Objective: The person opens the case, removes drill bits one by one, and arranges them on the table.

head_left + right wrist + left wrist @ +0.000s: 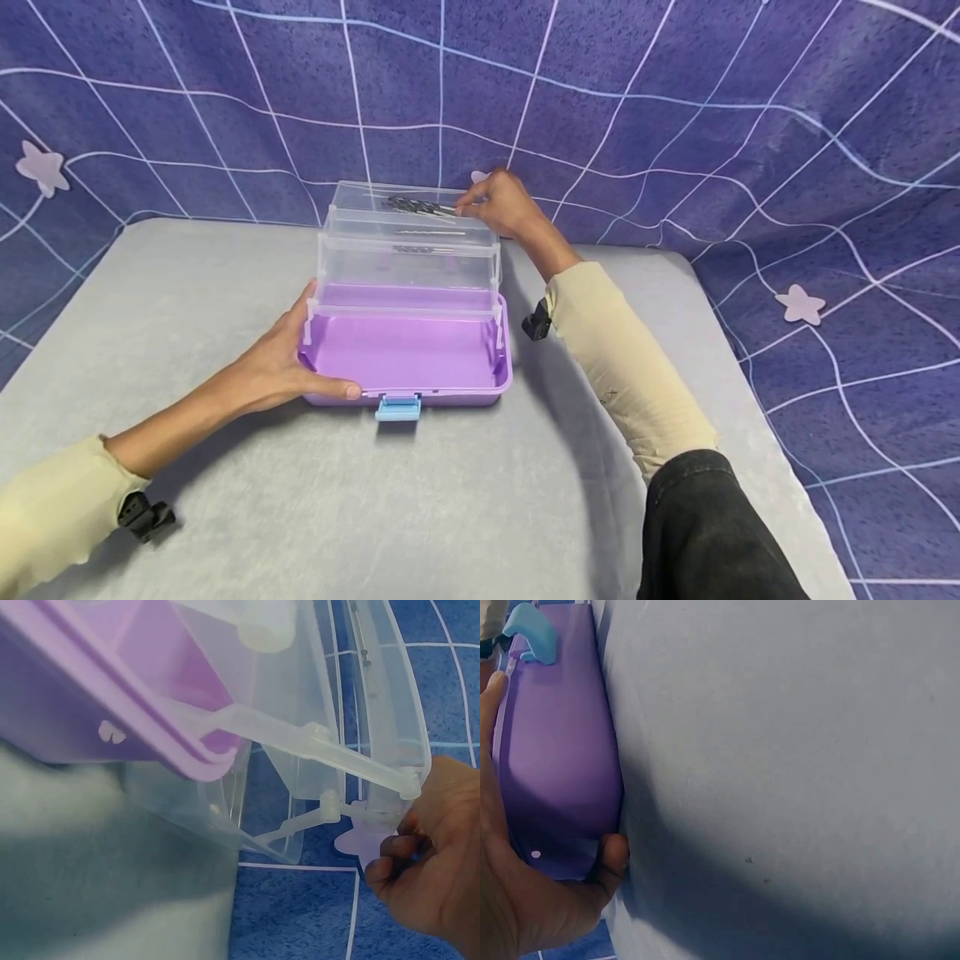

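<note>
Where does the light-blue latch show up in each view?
Head: light-blue latch left of centre, below the middle.
Left wrist: near the upper-left corner.
Right wrist: not in it.
Shared landmark: the purple box, lower middle in head, far left in left wrist, upper left in right wrist.

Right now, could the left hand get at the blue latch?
Probably yes: the left hand grips the purple box, its thumb pointing toward the blue latch, with nothing visible between them.

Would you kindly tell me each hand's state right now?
Left hand: holding the rectangular purple plastic box.
Right hand: pinching slender, dark metal drill bits.
</note>
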